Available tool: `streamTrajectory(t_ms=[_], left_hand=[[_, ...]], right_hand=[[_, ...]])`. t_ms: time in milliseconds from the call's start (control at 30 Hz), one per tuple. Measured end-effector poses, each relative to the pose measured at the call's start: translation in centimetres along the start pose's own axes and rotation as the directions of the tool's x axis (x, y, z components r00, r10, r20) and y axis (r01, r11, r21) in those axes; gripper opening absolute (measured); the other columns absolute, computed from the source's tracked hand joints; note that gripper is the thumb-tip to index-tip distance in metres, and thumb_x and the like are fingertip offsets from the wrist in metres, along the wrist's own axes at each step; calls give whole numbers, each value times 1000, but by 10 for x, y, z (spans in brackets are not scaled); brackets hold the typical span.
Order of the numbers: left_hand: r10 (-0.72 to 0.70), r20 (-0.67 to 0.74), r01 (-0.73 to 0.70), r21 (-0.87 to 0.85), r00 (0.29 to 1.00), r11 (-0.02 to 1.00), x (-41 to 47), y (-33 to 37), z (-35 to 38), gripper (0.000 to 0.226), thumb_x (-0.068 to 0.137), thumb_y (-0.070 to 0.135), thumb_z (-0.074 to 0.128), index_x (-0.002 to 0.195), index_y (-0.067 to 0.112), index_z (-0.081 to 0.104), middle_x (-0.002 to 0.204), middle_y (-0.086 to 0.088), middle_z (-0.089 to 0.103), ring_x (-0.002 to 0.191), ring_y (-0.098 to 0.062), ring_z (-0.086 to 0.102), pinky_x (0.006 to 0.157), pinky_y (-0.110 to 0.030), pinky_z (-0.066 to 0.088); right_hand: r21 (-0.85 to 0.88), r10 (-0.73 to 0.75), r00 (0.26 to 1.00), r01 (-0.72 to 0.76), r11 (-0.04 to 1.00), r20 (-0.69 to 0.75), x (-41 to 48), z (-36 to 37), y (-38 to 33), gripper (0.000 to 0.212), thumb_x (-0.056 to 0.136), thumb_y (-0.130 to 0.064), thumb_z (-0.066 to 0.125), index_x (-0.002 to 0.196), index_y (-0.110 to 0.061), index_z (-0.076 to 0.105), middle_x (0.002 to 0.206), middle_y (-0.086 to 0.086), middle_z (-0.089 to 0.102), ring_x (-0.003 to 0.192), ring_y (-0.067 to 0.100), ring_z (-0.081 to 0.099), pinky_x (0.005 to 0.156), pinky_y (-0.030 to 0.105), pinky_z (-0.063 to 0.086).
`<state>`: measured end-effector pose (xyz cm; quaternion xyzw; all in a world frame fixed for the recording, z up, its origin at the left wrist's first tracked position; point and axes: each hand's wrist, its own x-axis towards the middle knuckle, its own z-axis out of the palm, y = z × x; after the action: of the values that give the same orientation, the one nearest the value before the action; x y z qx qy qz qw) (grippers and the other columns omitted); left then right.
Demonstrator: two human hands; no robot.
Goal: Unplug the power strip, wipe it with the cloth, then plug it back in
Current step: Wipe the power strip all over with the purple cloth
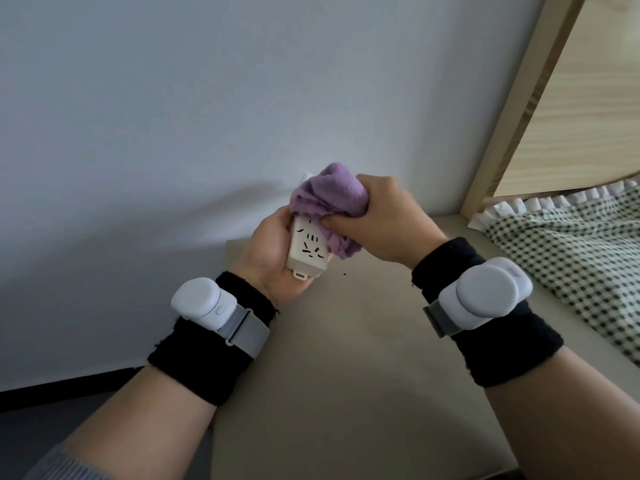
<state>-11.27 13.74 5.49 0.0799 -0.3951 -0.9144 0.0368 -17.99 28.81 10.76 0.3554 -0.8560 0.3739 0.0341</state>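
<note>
Power strip (pixel 308 252), a small white block with its socket slots facing me, is held up above the beige worktop (pixel 346 358), in front of a pale wall (pixel 173 133). My left hand (pixel 268 258) curls round its lower half from the left and underneath, gripping it. My right hand (pixel 381 220) is closed on a bunched purple cloth (pixel 327 195), the thumb pressing the cloth against the strip's right edge, so the cloth covers the strip's far end. No cable or plug shows, because the cloth and hands hide where one would leave the strip. As the strip sits free in my hands, I judge the unplugging done. The wiping looks under way: the near socket face is bare, and I cannot tell whether it has been wiped. What remains, as I read it, is to finish the wipe, set the cloth down and plug the strip back in. No wall outlet is visible. A checked bedcover (pixel 571 254) lies to the right.
</note>
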Motion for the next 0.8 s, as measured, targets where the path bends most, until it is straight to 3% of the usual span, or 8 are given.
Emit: streamTrajectory(t_ms=[67, 200, 367, 500, 567, 667, 700, 800], left_hand=[[10, -3, -10, -22, 1000, 1000, 1, 0, 0, 37, 104, 27, 42, 94, 9, 73, 95, -12, 70, 84, -22, 69, 97, -36, 49], [9, 11, -9, 36, 1000, 999, -2, 1, 0, 34, 101, 29, 42, 95, 10, 70, 94, -12, 68, 79, -21, 68, 78, -31, 54], [4, 0, -4, 7, 1000, 1000, -1, 2, 0, 33, 104, 32, 43, 98, 12, 69, 94, -10, 68, 83, -20, 66, 85, -33, 50], [-7, 14, 6, 39, 1000, 999, -3, 3, 0, 35, 102, 30, 39, 98, 9, 68, 92, -11, 69, 81, -22, 67, 79, -32, 53], [-4, 7, 3, 31, 1000, 1000, -4, 3, 1, 34, 103, 30, 41, 98, 10, 68, 89, -10, 69, 78, -20, 67, 78, -31, 53], [-16, 1, 16, -47, 1000, 999, -4, 1, 4, 33, 105, 30, 43, 111, 7, 65, 97, -13, 66, 86, -24, 62, 97, -35, 46], [-18, 2, 18, -73, 1000, 997, -4, 1, 4, 35, 105, 31, 43, 112, 5, 65, 98, -14, 67, 87, -25, 62, 99, -37, 46], [-11, -4, 10, -101, 1000, 995, -5, 2, 4, 40, 104, 32, 45, 119, 4, 68, 101, -14, 69, 90, -24, 63, 90, -38, 51]], right_hand=[[0, 30, 999, -30, 1000, -43, 0, 1, -1, 30, 83, -30, 82, 92, -6, 67, 86, 12, 77, 81, 33, 73, 72, 46, 62], [87, 51, 984, -66, 994, 171, -3, -7, 1, 24, 80, -27, 86, 91, -9, 73, 83, 4, 82, 75, 24, 79, 74, 48, 65], [10, 51, 999, -51, 999, 10, -2, -3, 1, 29, 81, -30, 84, 92, -8, 69, 87, 9, 78, 81, 28, 74, 73, 44, 64], [83, 41, 982, -57, 995, 182, -4, -9, 2, 23, 78, -25, 87, 85, -9, 72, 78, 6, 80, 69, 20, 78, 71, 46, 66], [40, 32, 992, -37, 999, 124, -2, -4, 2, 26, 78, -29, 85, 87, -10, 70, 78, 6, 79, 74, 27, 78, 70, 45, 66], [-31, 46, 994, -49, 998, -103, 2, 0, 8, 24, 82, -30, 81, 82, -16, 61, 72, 0, 74, 68, 21, 71, 60, 27, 57], [22, 75, 988, -73, 997, -138, 4, -1, 12, 21, 84, -27, 79, 83, -16, 61, 70, -1, 74, 66, 19, 72, 60, 24, 58], [362, 170, 979, -119, 925, -113, 8, -12, 20, 17, 87, -14, 75, 99, -4, 69, 72, 7, 80, 65, 26, 79, 68, 43, 68]])
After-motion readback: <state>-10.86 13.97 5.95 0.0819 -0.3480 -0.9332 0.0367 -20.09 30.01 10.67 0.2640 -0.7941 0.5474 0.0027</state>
